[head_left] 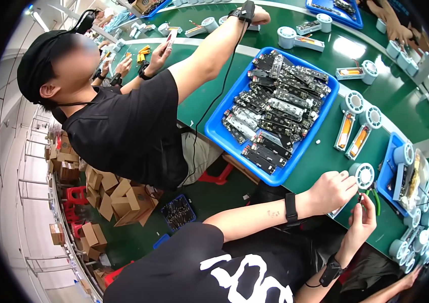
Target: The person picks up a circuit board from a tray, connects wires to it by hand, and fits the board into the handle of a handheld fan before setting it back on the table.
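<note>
My left hand (329, 192) is closed, its fingers curled beside the round head of a pale-blue handheld fan (364, 175). What those fingers grip is hidden. Under both hands a light strip, perhaps the fan's handle, partly shows. Just below the fan head, my right hand (362, 219) pinches a small dark piece (360, 198) between thumb and finger; its kind is too small to tell. Green-handled pliers (376, 202) lie to the right of the fan. Beyond it rest two more fans with open handles, one a fan (345, 132) showing an orange battery inside.
A blue tray (209, 130) heaped with black circuit boards stands on the green table (310, 156). At right are a smaller blue tray (387, 169) and several piled fans (421, 235). A co-worker (123, 121) in black sits at left, an arm stretched over the table. Cardboard boxes (123, 199) stand on the floor.
</note>
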### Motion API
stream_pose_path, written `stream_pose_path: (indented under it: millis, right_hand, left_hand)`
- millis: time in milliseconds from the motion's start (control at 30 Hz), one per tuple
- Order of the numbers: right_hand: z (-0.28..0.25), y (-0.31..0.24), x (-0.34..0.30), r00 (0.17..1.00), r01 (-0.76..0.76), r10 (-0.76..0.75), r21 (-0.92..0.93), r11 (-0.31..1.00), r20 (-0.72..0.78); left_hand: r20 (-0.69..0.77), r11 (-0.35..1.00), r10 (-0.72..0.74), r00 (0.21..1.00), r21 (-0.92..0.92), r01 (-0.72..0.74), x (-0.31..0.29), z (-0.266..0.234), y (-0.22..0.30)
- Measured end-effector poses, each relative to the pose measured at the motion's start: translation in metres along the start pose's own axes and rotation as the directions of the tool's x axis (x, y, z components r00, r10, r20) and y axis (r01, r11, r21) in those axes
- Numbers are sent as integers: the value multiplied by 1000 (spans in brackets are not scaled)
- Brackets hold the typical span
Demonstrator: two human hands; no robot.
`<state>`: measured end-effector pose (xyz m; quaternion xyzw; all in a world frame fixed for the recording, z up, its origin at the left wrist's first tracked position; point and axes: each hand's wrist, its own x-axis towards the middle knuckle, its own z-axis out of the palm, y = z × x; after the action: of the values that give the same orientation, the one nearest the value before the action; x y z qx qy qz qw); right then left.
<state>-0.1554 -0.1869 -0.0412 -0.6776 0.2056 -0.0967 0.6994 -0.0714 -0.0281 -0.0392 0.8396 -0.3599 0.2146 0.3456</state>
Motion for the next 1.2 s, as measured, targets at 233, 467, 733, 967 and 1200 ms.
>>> stream_pose_path:
  millis: [233, 467, 733, 967, 1200]
  right_hand:
    - [-3, 0, -13, 964, 201, -247, -333, 921, -101]
    - [37, -19, -7, 989, 119, -135, -229, 966, -58]
    - [25, -6, -5, 987, 113, -124, -106, 988, -102]
    - [22, -11, -8, 994, 74, -81, -102, 992, -75]
    - [29, -15, -9, 974, 190, -216, -259, 947, -75]
  left_hand:
    - [87, 988, 119, 989, 86, -126, 4, 0, 8]
    - [236, 980, 19, 971, 190, -65, 0, -18, 6]
    - [100, 992, -36, 994, -115, 47, -32, -5, 4]
    - [106, 999, -54, 993, 14, 53, -26, -5, 14]
    - [288, 983, -107, 952, 173, 58, -15, -11, 22]
